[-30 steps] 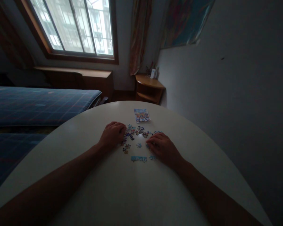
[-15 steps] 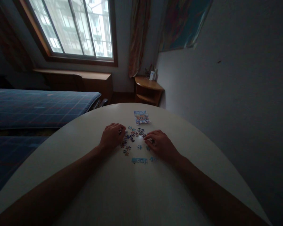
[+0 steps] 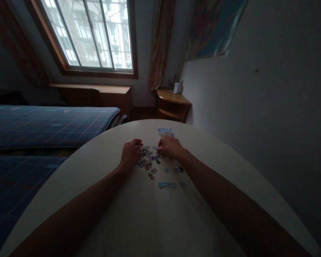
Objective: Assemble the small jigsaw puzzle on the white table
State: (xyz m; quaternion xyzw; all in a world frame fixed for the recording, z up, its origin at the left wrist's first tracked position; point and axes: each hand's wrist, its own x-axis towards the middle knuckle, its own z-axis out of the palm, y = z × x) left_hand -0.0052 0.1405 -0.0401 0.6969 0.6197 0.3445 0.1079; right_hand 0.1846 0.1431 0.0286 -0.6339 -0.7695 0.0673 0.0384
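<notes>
Small jigsaw puzzle pieces [image 3: 147, 164] lie in a loose pile on a pale round table [image 3: 139, 217]. My left hand [image 3: 131, 153] rests at the pile's left edge, its fingers loosely bent and apart, with no piece visible in it. Over the pile's far right side, my right hand [image 3: 170, 147] has its fingers drawn together and pointing down at the pieces. Whatever is between those fingertips is hidden. Nearer to me lie a joined light-blue puzzle strip [image 3: 167, 185] and a small blue piece [image 3: 182, 184] beside it. Another blue piece [image 3: 166, 170] lies above the strip.
A printed picture sheet [image 3: 165, 131] lies beyond my right hand, which partly covers it. A bed with a blue plaid cover [image 3: 48, 125] stands to the left. Past the table's far edge is a wooden corner cabinet [image 3: 173, 96], and a wall runs along the right.
My right hand has moved away from me, from the pile's right side to its far edge, and now overlaps the picture sheet. My left hand's fingers have shifted slightly. The view has turned a little left.
</notes>
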